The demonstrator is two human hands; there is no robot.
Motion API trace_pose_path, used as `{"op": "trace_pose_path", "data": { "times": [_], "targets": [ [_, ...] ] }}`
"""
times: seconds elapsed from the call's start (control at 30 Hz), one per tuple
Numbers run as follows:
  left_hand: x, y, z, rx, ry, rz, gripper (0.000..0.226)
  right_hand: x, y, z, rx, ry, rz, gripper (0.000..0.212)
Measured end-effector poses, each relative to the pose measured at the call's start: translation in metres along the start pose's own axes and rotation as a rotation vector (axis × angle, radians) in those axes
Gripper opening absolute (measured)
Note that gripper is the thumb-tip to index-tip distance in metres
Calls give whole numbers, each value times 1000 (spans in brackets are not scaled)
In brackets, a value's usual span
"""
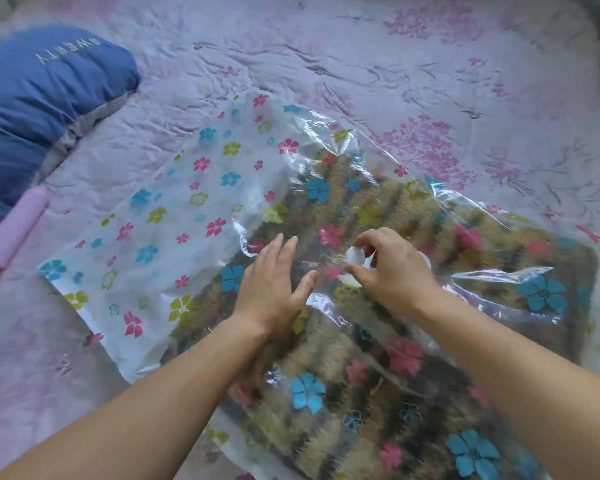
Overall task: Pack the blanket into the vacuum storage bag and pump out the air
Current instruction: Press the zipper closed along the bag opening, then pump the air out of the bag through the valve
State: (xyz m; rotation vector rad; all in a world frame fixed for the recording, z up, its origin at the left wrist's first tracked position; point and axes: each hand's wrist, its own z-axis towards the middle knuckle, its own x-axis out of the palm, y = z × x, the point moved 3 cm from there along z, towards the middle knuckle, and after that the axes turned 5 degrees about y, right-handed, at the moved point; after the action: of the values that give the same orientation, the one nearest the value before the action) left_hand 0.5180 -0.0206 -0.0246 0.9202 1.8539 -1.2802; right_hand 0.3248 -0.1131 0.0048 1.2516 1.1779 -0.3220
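left hand (274,292) flat, fingers straight, on vacuum bag (146,216) | right hand (392,268) pinches white valve cap (355,255) | blanket (499,244) inside bag | pink pump (14,230) near left edge of bed (326,57)

Only one readable text here. Look to 10 o'clock in your view: the blue pillow (42,109) carries one word in pale capital letters near its upper edge. It sits upside down from where you stand. Flipped, it reads "QWERTY". The first letter is soft, so it could be Q or O. The rest is clear enough.
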Motion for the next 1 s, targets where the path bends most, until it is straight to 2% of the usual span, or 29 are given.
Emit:
{"op": "trace_pose_path", "data": {
  "times": [0.17, 0.33, 0.47, 0.6, 0.77, 0.9, 1.0],
  "targets": [
    [-51, 78, -4, -93, -92, -39, 70, 55, 60, 41, 11, 143, -75, 35],
    [-80, 158, -10, -207, -113, -68, 68, 74, 80, 59, 150, 304, -237, 48],
    [-102, 218, -16, -295, -157, -113, 67, 60, 125, 76, 174, 198, -319, 59],
    [-132, 280, -22, -443, -230, -206, 63, 87, 212, 105, 21, 153, -83, 45],
    [-183, 387, -33, -652, -294, -155, 54, 174, 322, 141, -131, 338, 173, 43],
    [-218, 462, -26, -758, -316, -133, 56, 252, 387, 177, -37, 544, 537, 31],
    [-231, 506, -10, -784, -231, -217, 66, 310, 421, 214, 63, 599, 718, 45]
  ]
}}
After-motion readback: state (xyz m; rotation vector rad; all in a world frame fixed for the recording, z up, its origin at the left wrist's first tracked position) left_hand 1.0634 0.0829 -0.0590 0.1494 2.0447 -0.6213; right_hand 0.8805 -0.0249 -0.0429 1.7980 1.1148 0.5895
